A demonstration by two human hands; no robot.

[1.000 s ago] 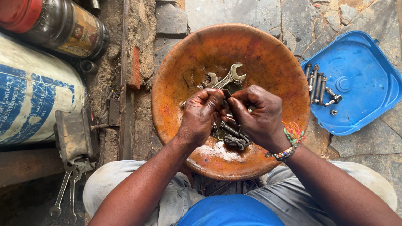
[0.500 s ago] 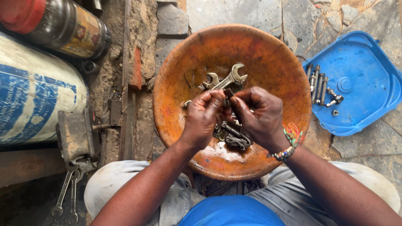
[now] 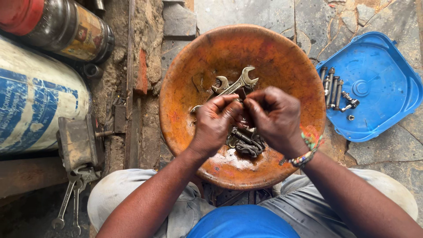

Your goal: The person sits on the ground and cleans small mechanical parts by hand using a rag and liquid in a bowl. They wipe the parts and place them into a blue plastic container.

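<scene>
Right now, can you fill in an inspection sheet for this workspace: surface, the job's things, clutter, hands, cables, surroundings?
Surface: cracked stone floor, dirty.
Job's things: rusty orange bowl holding open-ended spanners and dark oily metal parts; a small part, hidden, between both hands.
Clutter: bolts in a blue plastic lid; spanners on the ground at left.
Hands: left hand and right hand together over the bowl, fingers pinched; grip contents cannot be made out.
Cables: nothing seen.
Surroundings: blue-and-white cylinder, dark can, metal block.
</scene>
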